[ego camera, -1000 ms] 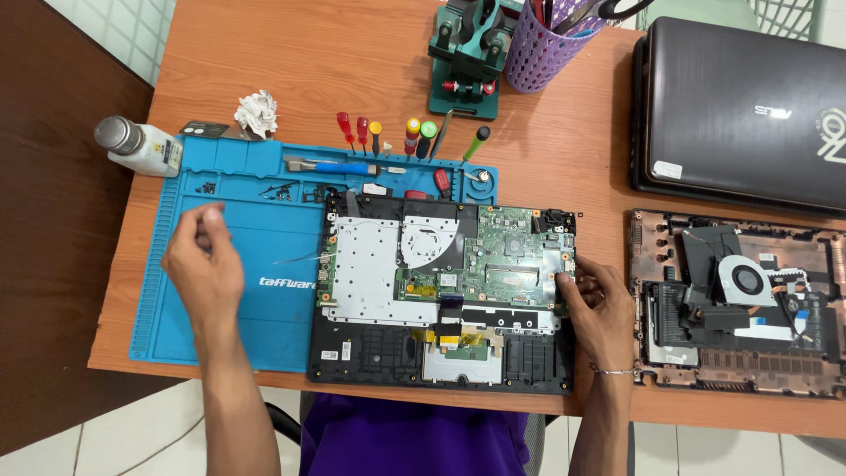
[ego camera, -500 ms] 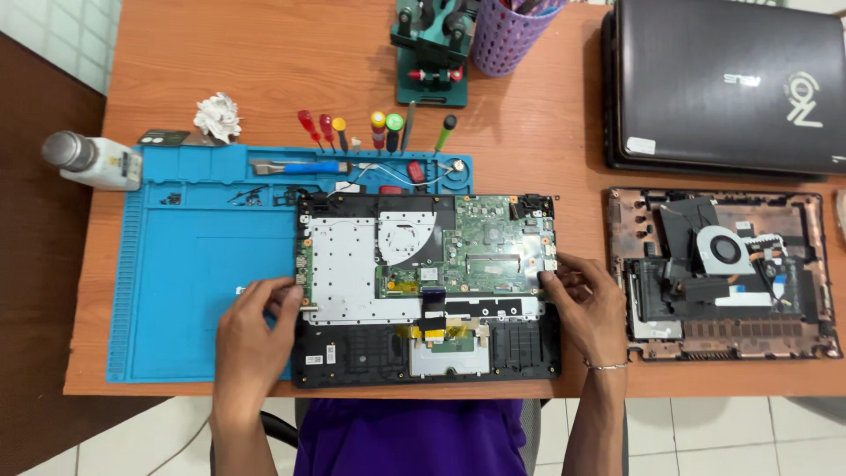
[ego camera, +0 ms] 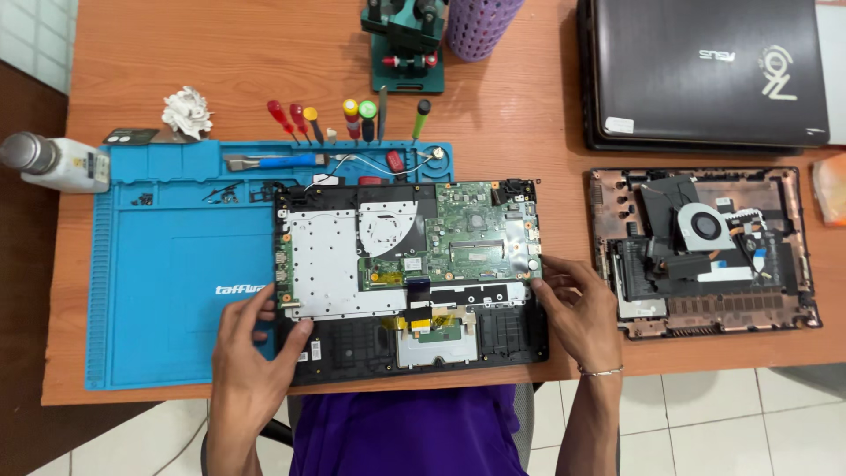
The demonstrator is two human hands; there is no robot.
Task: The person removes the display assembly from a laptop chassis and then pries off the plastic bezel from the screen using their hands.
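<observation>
An opened laptop (ego camera: pixel 410 269), circuit board exposed, lies near the bench's (ego camera: pixel 529 123) front edge, partly on a blue mat (ego camera: pixel 176 273). Screwdrivers (ego camera: pixel 348 119) line the mat's far edge; a bottle (ego camera: pixel 53 163) lies at far left. To the right sit a bottom cover with fan (ego camera: pixel 705 251) and, farther, a closed laptop (ego camera: pixel 705 70). White floor tiles show below. The left hand (ego camera: pixel 251 339), raised over the mat a second ago, now grips the laptop's left edge; the right hand (ego camera: pixel 577 308) clasps its right edge.
</observation>
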